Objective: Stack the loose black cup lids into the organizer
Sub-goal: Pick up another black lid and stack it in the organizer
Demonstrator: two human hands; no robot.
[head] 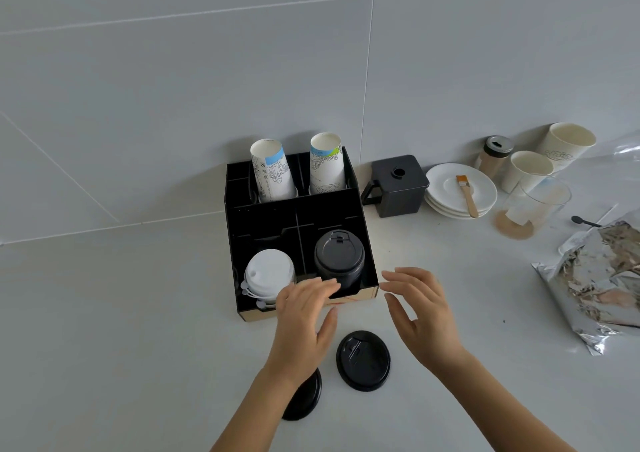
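Both hands (363, 313) open and empty; loose black lid (363, 360) on counter (138, 347) probably light, thin, best pinched by rim.

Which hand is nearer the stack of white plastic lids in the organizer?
Left. The left hand hovers open right beside the white plastic lid stack, overlapping its near edge. The right hand is off to the right, past the organizer's corner.
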